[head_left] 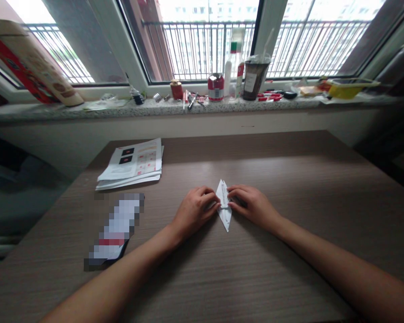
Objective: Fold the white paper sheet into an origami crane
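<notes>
A small piece of white folded paper [225, 215], shaped like a narrow diamond, lies on the brown wooden table [202, 273]. Two points show at its far end and a single one at the near end. My left hand [197, 207] has its bent fingertips and thumb on the paper's left edge. From the other side, the fingers and thumb of my right hand [251, 204] press on the right edge. Faint printed marks and crease lines run along the middle of the paper. The undersides of my fingertips are hidden.
Left of my hands lies a phone with a blurred screen [116, 229]. Behind it is a stack of printed sheets [134, 163]. The stone windowsill [114, 110] carries a red can [216, 87], a dark drink cup with a straw [256, 78], a yellow container [346, 89] and small tools.
</notes>
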`<state>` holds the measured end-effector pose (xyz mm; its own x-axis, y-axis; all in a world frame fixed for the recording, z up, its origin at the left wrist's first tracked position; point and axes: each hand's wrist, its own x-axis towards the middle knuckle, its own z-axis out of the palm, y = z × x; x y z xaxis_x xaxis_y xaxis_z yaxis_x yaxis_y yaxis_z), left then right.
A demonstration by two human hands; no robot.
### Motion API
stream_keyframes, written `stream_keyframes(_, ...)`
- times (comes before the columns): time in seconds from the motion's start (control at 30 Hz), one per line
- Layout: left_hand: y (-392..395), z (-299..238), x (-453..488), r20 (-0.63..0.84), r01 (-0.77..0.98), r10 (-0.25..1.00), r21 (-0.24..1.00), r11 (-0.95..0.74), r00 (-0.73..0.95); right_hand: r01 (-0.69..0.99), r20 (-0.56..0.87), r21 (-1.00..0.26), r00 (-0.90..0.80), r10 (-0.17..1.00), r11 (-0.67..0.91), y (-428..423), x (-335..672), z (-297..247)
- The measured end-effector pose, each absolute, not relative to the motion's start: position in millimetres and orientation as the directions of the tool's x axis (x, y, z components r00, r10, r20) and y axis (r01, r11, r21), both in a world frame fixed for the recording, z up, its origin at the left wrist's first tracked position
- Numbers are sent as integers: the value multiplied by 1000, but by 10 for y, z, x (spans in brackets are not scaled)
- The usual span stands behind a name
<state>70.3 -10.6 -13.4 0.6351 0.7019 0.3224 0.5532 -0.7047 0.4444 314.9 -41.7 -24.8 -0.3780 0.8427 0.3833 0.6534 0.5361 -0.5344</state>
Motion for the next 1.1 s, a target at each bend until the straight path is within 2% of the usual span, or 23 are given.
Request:
stream_keyframes(0.2, -104, -150, 712, 325, 628, 752, 416, -658, 573, 660, 367, -578, -315, 875, 480, -420, 3155, -268)
stream_keyframes(0.47, -133, -147, 718, 370, 619, 713, 354, -701, 596, 653, 346, -595, -317, 883, 468, -414, 3157, -267)
stream_keyframes(0.67, -100, -196, 729, 377, 517, 681, 452, -727, 628, 637, 352, -614, -309, 884, 467, -406, 3152, -250)
stream_keyframes(0.9, -81, -220, 721, 381, 443, 708, 580, -684, 594, 598, 360, -648, -304, 882, 471, -393, 3162, -234)
stream_keyframes(1.1, -54, -209, 721, 369, 411, 699, 606, -681, 613, 574, 362, -665, -311, 879, 477, -383, 3173, -237)
